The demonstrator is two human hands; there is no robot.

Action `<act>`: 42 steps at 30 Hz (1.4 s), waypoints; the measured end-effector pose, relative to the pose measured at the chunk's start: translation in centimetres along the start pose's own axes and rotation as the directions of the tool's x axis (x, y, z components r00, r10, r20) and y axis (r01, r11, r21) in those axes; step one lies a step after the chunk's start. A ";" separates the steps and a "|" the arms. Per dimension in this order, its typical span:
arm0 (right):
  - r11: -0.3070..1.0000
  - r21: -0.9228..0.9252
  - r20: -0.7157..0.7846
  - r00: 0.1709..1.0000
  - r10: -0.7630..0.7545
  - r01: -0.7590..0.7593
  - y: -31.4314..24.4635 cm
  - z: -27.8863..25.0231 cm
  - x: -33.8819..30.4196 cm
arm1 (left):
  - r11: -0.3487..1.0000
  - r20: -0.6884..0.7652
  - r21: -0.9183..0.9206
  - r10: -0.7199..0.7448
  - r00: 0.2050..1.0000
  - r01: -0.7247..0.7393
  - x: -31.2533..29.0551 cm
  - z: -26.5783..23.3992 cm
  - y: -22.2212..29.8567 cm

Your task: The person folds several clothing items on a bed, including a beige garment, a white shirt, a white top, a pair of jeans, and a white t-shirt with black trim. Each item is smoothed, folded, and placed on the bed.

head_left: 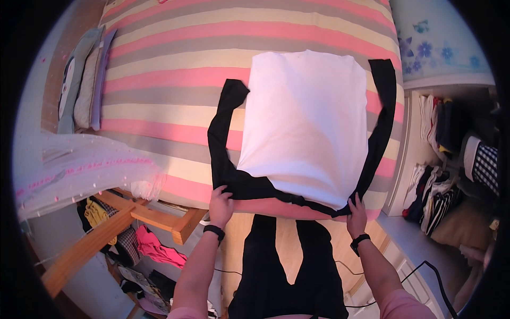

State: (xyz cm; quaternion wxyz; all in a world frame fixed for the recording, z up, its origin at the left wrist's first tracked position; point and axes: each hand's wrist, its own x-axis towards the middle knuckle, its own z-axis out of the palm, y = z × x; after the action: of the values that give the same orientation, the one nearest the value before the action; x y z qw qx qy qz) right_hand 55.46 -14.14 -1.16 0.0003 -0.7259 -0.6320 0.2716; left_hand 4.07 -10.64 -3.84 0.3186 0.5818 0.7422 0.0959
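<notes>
A long-sleeved shirt with a white body (305, 122) and black sleeves lies spread on the striped bed, its hem toward the far side. The black left sleeve (219, 130) runs away from me and bends at its end. Along the right side, the other black sleeve (383, 106) stretches to its cuff. My left hand (221, 206) pinches the black cloth at the near left shoulder. At the near right shoulder, my right hand (357, 217) grips the black cloth between thumb and fingers. Dark bands circle both wrists.
Pillows (85, 80) stand at the bed's left end. Sheer white netting (90, 170) hangs near a wooden frame (154, 218) at left. Shelves of folded clothes (435, 196) line the right side. A black cable (438, 282) trails at lower right. My legs stand against the bed's near edge.
</notes>
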 end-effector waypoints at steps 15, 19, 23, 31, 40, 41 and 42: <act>0.837 0.443 0.137 0.898 -0.417 0.322 -17.1 2.0 6.8 | 0.577 0.492 -0.582 -0.311 0.813 0.573 20.3 -7.2 0.1; 0.920 0.150 0.195 0.901 -0.387 0.363 -23.1 7.6 4.8 | 0.188 0.633 -0.730 -0.176 0.754 0.657 22.6 -8.7 -0.4; 0.948 0.279 0.232 0.947 -0.220 0.151 -22.1 9.6 3.5 | -0.417 0.527 -0.686 0.279 0.802 0.596 22.4 -11.9 -0.7; 0.905 0.423 0.495 0.827 -0.266 0.037 -20.6 6.5 5.4 | 0.576 -0.551 -0.701 -0.062 0.832 -0.421 19.3 -13.9 14.1; 0.911 0.413 0.485 0.845 -0.225 0.006 -19.8 5.1 6.2 | 0.830 0.005 -0.262 0.512 0.859 -0.492 20.0 -1.1 21.7; 0.907 0.420 0.478 0.858 -0.191 -0.033 -19.4 4.6 6.8 | 0.876 0.045 -0.279 0.421 0.906 -0.394 19.3 -0.4 19.9; 0.868 0.484 0.329 0.942 -0.067 -0.107 -19.0 4.1 7.4 | 0.875 0.003 -0.221 0.443 0.896 -0.432 18.2 0.1 17.8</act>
State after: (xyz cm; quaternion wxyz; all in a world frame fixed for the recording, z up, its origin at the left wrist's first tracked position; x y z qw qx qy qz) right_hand 36.85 -4.90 -1.05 0.0762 -0.6510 -0.5241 0.5437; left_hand 16.21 11.58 -1.34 0.3693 0.6990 0.5679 0.2291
